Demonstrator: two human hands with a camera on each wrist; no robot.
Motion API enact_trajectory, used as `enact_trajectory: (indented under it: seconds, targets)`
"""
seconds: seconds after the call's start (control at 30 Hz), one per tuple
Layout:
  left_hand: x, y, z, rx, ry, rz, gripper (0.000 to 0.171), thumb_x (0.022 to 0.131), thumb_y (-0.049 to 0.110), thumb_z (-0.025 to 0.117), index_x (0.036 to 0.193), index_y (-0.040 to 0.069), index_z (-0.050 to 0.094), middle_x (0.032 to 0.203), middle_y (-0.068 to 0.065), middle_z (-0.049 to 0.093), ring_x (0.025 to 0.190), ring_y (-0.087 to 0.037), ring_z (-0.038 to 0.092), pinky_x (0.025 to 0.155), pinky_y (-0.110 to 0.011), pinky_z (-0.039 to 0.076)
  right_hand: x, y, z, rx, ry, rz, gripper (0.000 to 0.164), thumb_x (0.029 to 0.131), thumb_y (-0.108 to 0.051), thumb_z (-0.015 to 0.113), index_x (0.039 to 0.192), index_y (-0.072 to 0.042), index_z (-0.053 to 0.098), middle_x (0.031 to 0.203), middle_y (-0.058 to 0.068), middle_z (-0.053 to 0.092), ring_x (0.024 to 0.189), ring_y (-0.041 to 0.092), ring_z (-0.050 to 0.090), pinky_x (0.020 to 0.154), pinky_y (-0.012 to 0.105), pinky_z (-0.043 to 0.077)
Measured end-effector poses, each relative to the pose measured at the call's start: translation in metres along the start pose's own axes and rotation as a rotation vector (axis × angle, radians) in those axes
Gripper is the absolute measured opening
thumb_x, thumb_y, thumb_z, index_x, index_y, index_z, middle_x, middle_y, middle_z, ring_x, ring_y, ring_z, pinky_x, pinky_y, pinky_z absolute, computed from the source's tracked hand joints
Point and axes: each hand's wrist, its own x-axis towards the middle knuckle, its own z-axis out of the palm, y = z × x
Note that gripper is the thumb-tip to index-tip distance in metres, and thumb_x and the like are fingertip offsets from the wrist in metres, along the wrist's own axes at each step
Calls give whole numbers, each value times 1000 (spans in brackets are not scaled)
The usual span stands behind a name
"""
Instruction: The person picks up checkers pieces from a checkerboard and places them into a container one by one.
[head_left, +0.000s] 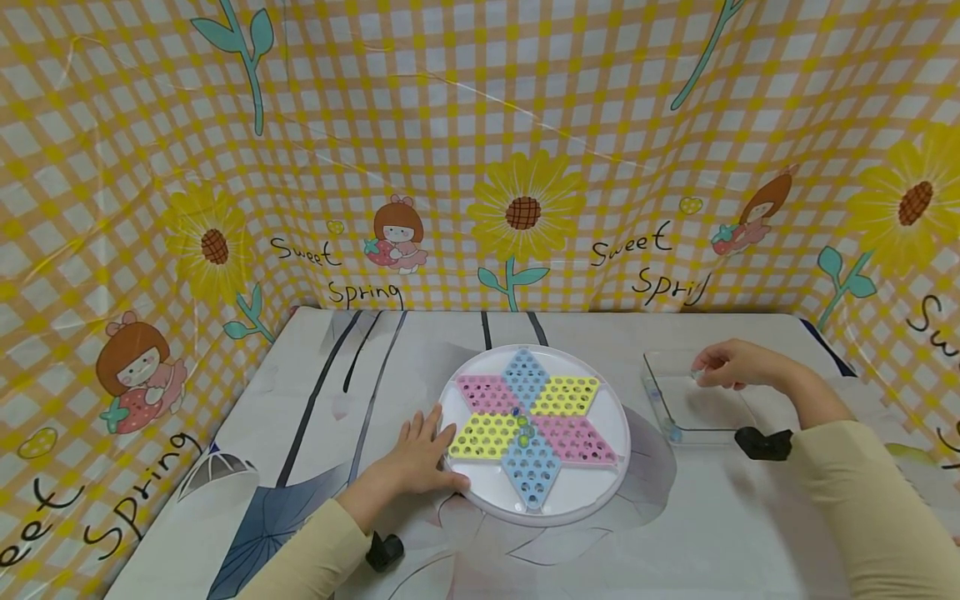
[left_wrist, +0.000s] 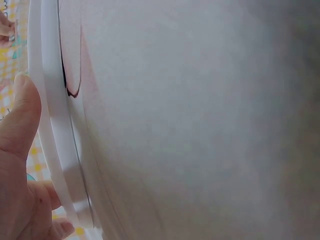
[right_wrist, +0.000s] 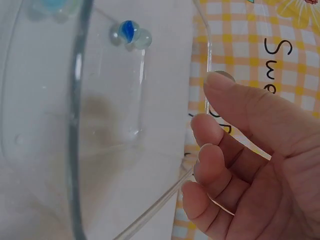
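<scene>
A round white Chinese checkers board with a pink, yellow and blue star lies on the table, several glass marbles around its centre. My left hand rests at the board's left rim, fingers spread, thumb along the edge; the left wrist view shows the thumb at the white rim. Over the clear glass container on the right, my right hand pinches a glass marble, mostly covered by the thumb. Inside the container lie a few marbles, one with a blue swirl.
Black wrist-camera mounts sit at both wrists. Behind the table hangs a yellow checked cloth with sunflowers, which also covers both sides. The table cover carries dark line patterns and a blue printed shape.
</scene>
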Motion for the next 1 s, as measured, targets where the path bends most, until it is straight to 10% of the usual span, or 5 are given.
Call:
enact_trajectory:
  seconds: [1.0]
  targets:
    - [-2,1,-3,12,-2,4,90,77,58,61,143,5,29,151,-22,5,135,-48,4,108,-57,10,-4,-9,7,35,28,-17,40,88,-23,60,113,6,49,82,2,48,70,14,43,62,28,38]
